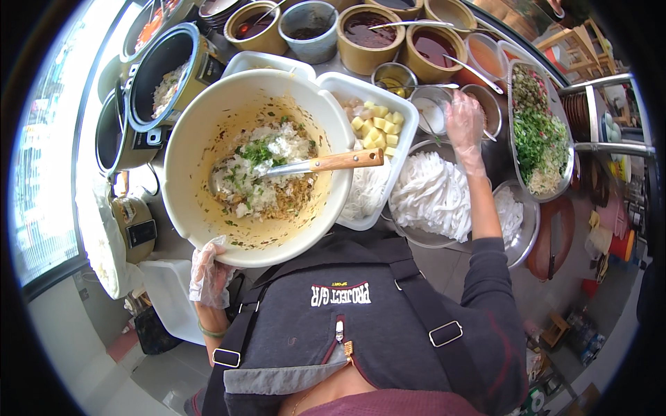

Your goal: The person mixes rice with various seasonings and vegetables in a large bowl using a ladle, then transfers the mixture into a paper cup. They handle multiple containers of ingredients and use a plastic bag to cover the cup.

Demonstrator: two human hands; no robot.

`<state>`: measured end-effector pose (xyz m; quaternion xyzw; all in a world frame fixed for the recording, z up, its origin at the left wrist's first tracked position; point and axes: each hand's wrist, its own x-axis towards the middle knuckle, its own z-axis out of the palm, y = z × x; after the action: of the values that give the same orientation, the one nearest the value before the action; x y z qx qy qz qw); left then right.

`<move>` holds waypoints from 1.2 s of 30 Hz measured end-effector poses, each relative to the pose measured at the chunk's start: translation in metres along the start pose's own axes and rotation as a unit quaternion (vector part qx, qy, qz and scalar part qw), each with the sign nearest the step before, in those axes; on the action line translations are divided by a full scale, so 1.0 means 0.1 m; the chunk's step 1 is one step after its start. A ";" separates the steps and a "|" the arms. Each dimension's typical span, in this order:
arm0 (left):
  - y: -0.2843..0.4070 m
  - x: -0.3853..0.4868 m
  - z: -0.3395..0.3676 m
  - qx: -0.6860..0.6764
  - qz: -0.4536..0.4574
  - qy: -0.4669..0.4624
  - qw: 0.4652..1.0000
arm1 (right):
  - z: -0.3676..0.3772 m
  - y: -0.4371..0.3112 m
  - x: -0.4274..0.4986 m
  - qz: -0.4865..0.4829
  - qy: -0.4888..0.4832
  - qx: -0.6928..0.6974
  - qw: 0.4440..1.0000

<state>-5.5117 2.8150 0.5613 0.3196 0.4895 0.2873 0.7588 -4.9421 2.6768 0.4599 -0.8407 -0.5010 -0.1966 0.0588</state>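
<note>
My left hand [210, 273], in a clear plastic glove, grips the near-left rim of a large cream plastic bowl [179, 171]. Inside the bowl lie white rice [289, 145], chopped green herbs [256, 151] and a browned, seasoned mix. A metal utensil with a wooden handle [346, 160] rests in the food, its handle leaning over the right rim. My gloved right hand [465, 122] is over the edge of a metal cup of white seasoning [429, 112], beside another cup with brown contents [486, 106]. Its fingertips are blurred, and whether they pinch something is unclear.
White noodles [432, 195] fill a steel bowl below my right forearm. A plastic tub [408, 151] holds potato cubes [377, 127]. Brown pots of red sauce [434, 47] with spoons line the back. Rice cookers [161, 78] stand left; a herb tray [541, 130] is right.
</note>
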 end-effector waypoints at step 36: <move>0.16 -0.34 -1.18 -0.081 0.049 0.102 0.990 | 0.52 -2.67 0.63 -0.104 0.058 0.414 0.902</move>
<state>-5.6350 2.8239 0.5548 0.2496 0.5227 0.3941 0.7135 -5.1322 2.8748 0.4107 -0.6707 -0.6176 -0.0252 0.4100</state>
